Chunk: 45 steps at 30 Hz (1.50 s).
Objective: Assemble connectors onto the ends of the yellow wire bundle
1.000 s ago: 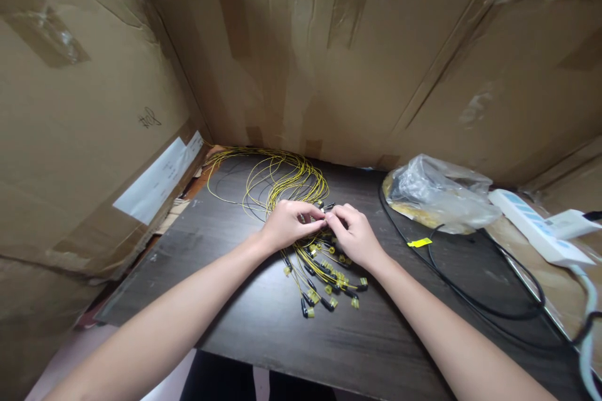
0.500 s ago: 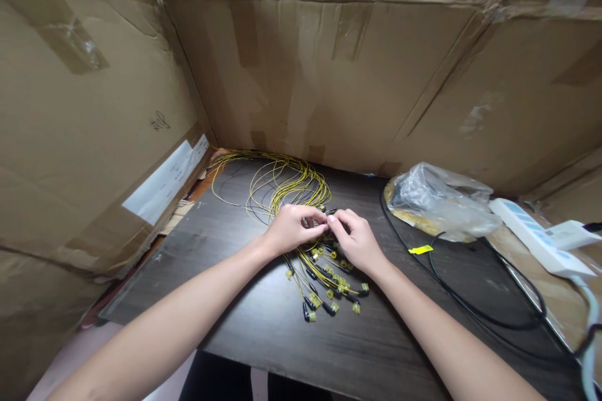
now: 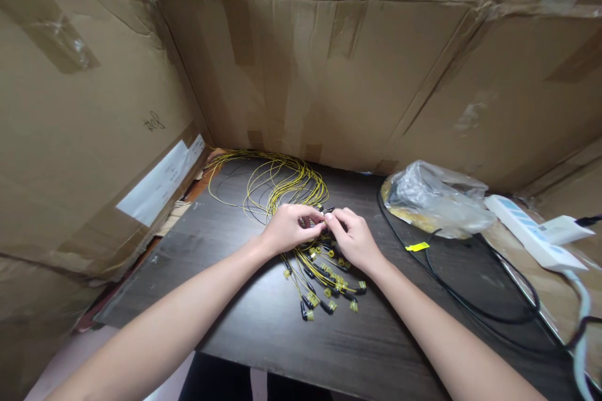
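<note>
I am pinching one small black connector [image 3: 324, 220] between the fingertips of my left hand [image 3: 288, 228] and my right hand [image 3: 353, 239], both closed on it. It is sitting just above the bundle of thin yellow cables [image 3: 286, 185] on the dark wooden table [image 3: 226, 301], with the crumpled clear plastic bag [image 3: 439, 197] lying well apart to that bundle's right.

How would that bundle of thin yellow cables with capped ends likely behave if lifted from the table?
The yellow cables lie in loose, springy loops, so they would probably flop and sag. Many strands cross, so lifting one likely drags others. The capped ends look small and light; both the left hand and right hand pinch one with fingertips.
</note>
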Motion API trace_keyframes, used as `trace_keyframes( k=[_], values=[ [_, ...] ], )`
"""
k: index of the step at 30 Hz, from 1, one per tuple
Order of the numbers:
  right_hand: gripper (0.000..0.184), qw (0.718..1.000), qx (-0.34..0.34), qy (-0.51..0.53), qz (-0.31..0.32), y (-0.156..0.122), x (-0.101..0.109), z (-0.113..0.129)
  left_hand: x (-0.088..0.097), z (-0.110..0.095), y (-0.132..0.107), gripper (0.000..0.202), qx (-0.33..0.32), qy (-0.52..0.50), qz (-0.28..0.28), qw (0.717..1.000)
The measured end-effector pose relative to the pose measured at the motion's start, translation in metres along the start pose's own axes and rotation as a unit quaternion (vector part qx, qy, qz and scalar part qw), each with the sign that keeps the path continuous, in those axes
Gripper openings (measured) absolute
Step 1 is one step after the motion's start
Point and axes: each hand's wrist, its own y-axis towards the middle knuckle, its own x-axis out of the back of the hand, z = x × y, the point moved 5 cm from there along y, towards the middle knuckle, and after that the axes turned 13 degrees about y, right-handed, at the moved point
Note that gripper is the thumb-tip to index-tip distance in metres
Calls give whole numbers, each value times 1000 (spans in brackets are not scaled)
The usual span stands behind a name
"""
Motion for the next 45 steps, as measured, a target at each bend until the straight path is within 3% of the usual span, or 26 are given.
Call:
trace_keyframes(
  k=[5,12,17,24,30,37,42,45],
  values=[
    [19,1000,-5,19,-3,-1,1,-1,-1,4,1,13,23,-18,6,1000],
    [36,1000,-8,-1,4,0,0,0,1,2,1,15,1,-16,-9,1000],
    [13,1000,-4,29,-11,-1,2,0,0,3,1,15,18,-17,0,1000],
    [37,1000,-2,-5,2,0,-1,-1,0,1,0,14,5,-8,2,1000],
    [18,999,-1,29,-12,-1,1,1,-1,4,0,12,27,-10,10,1000],
    [35,1000,-9,-8,-2,0,0,0,0,2,1,14,18,-10,13,1000],
    [19,1000,-5,21,-10,-1,1,1,-1,2,1,14,25,-11,19,999],
    [22,1000,-2,9,-8,-1,1,1,-1,2,1,17,18,-16,22,999]
  ],
)
